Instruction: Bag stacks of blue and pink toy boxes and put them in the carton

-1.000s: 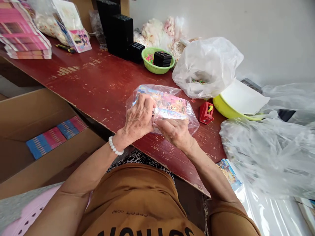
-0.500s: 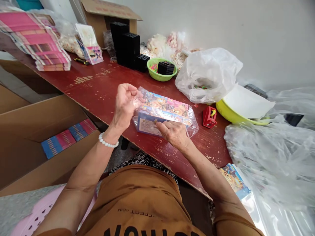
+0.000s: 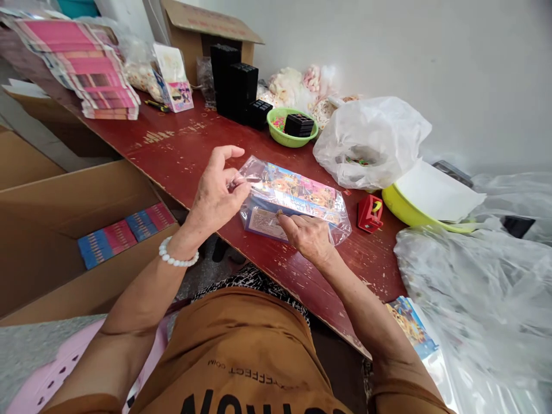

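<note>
A colourful box [image 3: 297,192], with blue and pink printed panels, lies inside a clear plastic bag [image 3: 254,167] on the table. My left hand [image 3: 218,192] is at the bag's left end, index finger raised and the thumb and other fingers around the loose plastic. Part of that hold is hidden behind the fingers. With fingers curled, my right hand [image 3: 308,234] grips the near right side of the bagged box, its thumb pressing on the front face.
Right of the box stands a red tape dispenser [image 3: 370,213]. A green basket [image 3: 288,138], black stacked blocks [image 3: 237,86] and a white plastic bag [image 3: 375,135] are farther back. An open carton [image 3: 38,230] with blue and pink packs [image 3: 125,233] sits beyond the table's left edge.
My left hand has turned and its index finger has lifted off the bag's end, where the plastic lies flatter. My right hand keeps its place on the box. The whole view has shifted slightly.
</note>
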Demonstrator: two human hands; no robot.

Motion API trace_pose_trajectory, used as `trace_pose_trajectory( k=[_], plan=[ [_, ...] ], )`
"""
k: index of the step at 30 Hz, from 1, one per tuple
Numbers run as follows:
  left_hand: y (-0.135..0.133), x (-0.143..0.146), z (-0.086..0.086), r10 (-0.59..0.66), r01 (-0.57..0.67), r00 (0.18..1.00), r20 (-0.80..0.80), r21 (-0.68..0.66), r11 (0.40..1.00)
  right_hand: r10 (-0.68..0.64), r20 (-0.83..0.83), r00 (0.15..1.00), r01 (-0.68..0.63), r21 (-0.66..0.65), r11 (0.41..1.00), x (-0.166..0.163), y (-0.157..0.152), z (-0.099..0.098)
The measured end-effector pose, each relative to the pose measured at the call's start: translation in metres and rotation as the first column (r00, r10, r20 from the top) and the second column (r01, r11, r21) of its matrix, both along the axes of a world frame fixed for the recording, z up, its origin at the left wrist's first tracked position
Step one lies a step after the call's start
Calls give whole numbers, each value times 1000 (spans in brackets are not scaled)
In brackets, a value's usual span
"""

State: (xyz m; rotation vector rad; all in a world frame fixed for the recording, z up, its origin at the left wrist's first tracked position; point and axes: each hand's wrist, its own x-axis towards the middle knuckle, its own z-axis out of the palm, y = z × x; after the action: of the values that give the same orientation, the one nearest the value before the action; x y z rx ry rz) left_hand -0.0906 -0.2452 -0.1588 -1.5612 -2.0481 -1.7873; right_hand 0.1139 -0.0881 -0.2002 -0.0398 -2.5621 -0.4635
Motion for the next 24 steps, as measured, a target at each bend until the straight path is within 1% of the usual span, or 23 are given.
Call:
trace_pose_trajectory(
  k=[2,3,5,8,10,11,13,15,17,19,21,22,24],
  plan=[
    [-11,-4,-11,5,-5,999,42,3,1000,16,1,1000,-16,-27,1000,0,0,1],
    [-14,-7,-20,7,-8,997,72,13,1000,22,1,1000,-22,-26,999,0,0,1],
    [-15,-15,-44,4,-11,990,143,50,999,27,17,999,-27,-7,1000,0,-1,1],
    [-3,-26,-80,-31,12,976,215,91,996,31,36,999,-33,56,998,0,-2,2],
    [6,-32,-95,-34,18,977,209,81,997,47,26,999,-50,113,992,0,-2,2],
    [10,-34,-99,-26,14,981,194,66,998,59,12,998,-60,145,988,0,-3,3],
    [14,-37,-101,-4,0,987,162,26,1000,81,-11,997,-77,199,977,0,-3,4],
    [14,-39,-97,32,-28,994,109,-34,999,91,-17,996,-84,227,970,-1,-2,5],
    [13,-40,-90,90,-90,996,-5,-106,990,97,-11,995,-92,238,967,-1,-3,5],
    [16,-39,-81,148,-174,977,-154,-178,968,115,-18,993,-107,260,960,-1,-4,6],
    [24,-36,-74,159,-220,958,-238,-257,941,135,-30,990,-120,295,948,-2,-6,8],
    [29,-33,-71,152,-221,960,-236,-298,929,141,-37,989,-122,315,941,-2,-7,10],
    [39,-28,-70,88,-141,983,-160,-363,921,155,-55,986,-126,349,929,-4,-7,11]
  ],
)
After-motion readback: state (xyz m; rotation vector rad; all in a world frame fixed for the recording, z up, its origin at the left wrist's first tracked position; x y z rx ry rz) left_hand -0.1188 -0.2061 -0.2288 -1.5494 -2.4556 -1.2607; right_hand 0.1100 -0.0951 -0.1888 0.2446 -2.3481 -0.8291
